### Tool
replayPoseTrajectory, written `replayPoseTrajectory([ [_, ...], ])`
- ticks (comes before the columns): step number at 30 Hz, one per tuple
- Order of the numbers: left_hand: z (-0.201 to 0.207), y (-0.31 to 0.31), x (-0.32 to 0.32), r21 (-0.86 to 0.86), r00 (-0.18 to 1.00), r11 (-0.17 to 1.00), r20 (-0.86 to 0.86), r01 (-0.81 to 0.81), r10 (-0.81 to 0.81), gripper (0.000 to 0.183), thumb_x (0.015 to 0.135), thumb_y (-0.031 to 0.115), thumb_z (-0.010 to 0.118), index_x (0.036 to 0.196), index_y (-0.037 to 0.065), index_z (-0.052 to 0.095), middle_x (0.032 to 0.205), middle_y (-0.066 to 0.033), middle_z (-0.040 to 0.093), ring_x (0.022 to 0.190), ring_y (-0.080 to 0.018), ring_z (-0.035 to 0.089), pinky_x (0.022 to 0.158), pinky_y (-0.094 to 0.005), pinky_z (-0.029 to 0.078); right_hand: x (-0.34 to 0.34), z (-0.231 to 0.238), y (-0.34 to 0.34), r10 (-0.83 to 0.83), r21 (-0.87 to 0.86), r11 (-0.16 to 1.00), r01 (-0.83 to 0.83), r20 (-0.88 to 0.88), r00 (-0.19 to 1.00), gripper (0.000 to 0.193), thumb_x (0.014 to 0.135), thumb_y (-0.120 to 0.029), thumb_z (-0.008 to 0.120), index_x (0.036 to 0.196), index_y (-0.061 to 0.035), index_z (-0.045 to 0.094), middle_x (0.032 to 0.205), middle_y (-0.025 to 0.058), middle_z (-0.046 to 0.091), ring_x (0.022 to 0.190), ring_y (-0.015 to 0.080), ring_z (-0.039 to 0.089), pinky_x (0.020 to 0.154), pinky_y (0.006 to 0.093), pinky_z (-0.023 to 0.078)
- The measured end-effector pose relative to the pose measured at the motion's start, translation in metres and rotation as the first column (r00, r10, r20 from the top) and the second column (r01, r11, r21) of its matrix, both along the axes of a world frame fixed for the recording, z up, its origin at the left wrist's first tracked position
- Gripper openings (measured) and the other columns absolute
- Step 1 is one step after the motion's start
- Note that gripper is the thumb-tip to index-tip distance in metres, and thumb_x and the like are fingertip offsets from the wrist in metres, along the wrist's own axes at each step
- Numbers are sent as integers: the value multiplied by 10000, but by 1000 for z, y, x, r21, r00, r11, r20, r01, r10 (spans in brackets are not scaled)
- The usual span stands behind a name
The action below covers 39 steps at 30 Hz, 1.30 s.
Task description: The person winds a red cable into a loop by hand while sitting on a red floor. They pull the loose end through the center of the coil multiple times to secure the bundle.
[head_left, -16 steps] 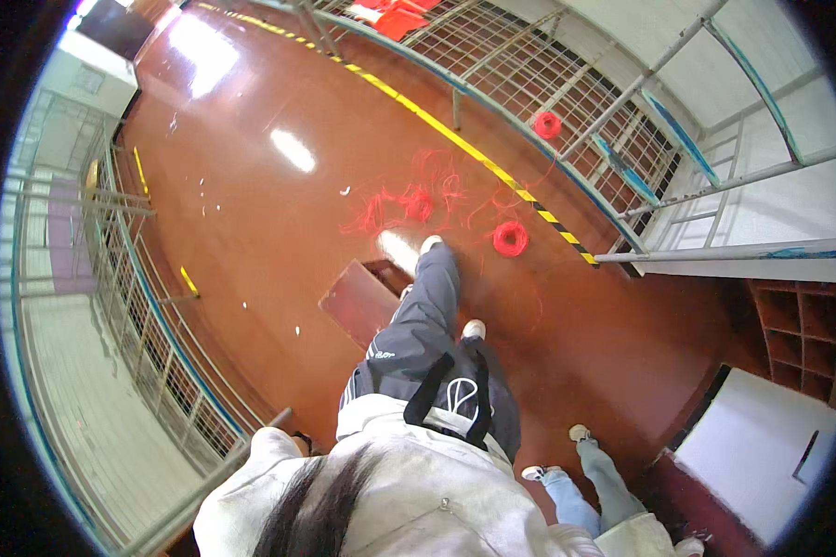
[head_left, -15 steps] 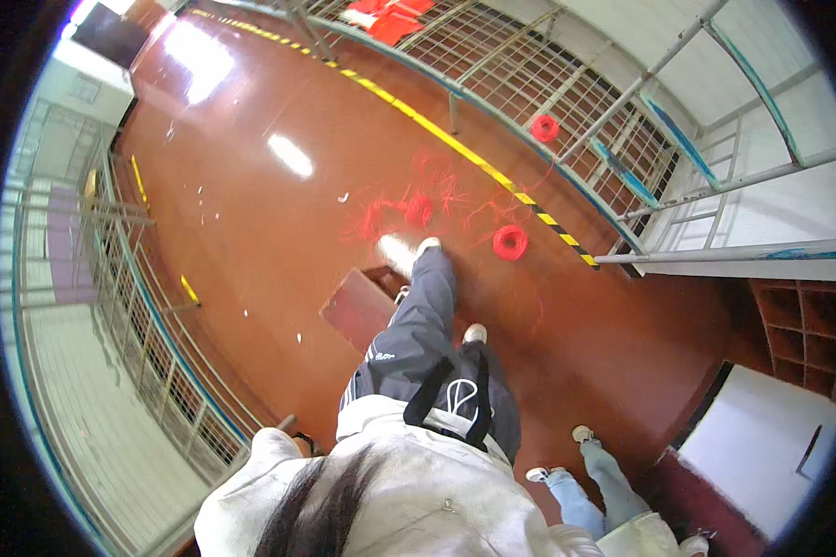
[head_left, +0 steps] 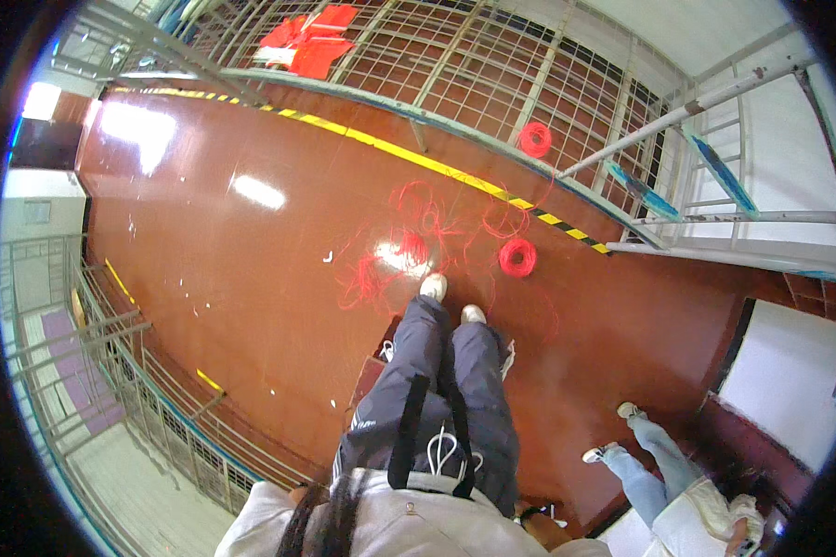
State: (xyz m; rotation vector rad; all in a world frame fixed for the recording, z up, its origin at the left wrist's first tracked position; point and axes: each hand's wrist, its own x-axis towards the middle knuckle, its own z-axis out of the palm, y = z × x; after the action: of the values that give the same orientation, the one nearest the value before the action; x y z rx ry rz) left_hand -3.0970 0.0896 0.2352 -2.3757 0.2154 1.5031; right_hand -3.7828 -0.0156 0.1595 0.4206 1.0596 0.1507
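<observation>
Metal-mesh frame (head_left: 464, 129), eleven to two o'clock; loose red cord (head_left: 416, 247), twelve, beyond the white shoes (head_left: 434, 287); red coil (head_left: 507, 261), one. Both hands hidden; grip, I cannot tell. Seemingly a pause; reaching the cord would call for stooping.

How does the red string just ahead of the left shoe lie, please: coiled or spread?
Spread: the red string trails in loose loops over the floor, unlike the round coil.

You're in what looks like a dorm room: metal bunk frames (head_left: 678, 113) with mesh bases (head_left: 449, 56) on both sides, yellow-black tape (head_left: 381, 144) along your floor (head_left: 279, 251).
</observation>
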Motion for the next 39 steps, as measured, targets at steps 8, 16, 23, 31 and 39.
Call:
replayPoseTrajectory([
  [8, -147, -48, 106, 9, 970, 971, 34, 240, -240, 227, 784, 199, 487, 740, 31, 631, 747, -172, 631, 682, -275, 619, 562, -416, 470, -156, -181, -34, 388, -106, 920, -377, 360, 848, 506, 860, -306, 515, 1307, -119, 370, 1394, 108, 282, 1236, 236, 351, 916, 406, 415],
  [16, -371, -284, 224, -300, 639, 565, 394, 769, -661, 233, 787, 201, 487, 726, 29, 631, 743, -173, 631, 684, -277, 621, 559, -415, 471, -62, -219, -306, -7, -493, 162, -855, -867, 499, 340, 900, -256, 468, 1161, -45, 526, 1176, 110, 555, 1082, 219, 518, 905, 314, 401],
  [23, -289, -574, 82, -880, 766, 348, 27, 323, -642, 321, 840, 229, 515, 1019, -29, 585, 842, -134, 616, 731, -174, 579, 656, -310, 473, 72, -128, -324, -26, -519, -151, -841, -849, 528, 317, 856, -241, 534, 1109, -51, 563, 1030, 147, 619, 961, 252, 590, 835, 338, 451],
  [31, -171, -732, -206, -837, 399, -292, 491, 463, -774, 363, 793, 323, 543, 941, -4, 600, 932, -221, 607, 901, -378, 566, 771, -422, 450, 132, -101, -332, 5, -611, -263, -746, -775, 632, 345, 856, -291, 538, 1122, -71, 547, 998, 122, 633, 903, 227, 609, 778, 328, 470],
  [39, -267, -837, -405, -872, 635, -43, 388, 488, -668, 574, 735, 316, 584, 1210, 48, 405, 1079, -274, 538, 1038, -395, 510, 885, -433, 417, 131, -201, -356, 55, -758, -238, -607, -634, 771, 408, 883, -296, 512, 1186, -25, 488, 1106, 133, 577, 952, 226, 580, 833, 323, 445],
])
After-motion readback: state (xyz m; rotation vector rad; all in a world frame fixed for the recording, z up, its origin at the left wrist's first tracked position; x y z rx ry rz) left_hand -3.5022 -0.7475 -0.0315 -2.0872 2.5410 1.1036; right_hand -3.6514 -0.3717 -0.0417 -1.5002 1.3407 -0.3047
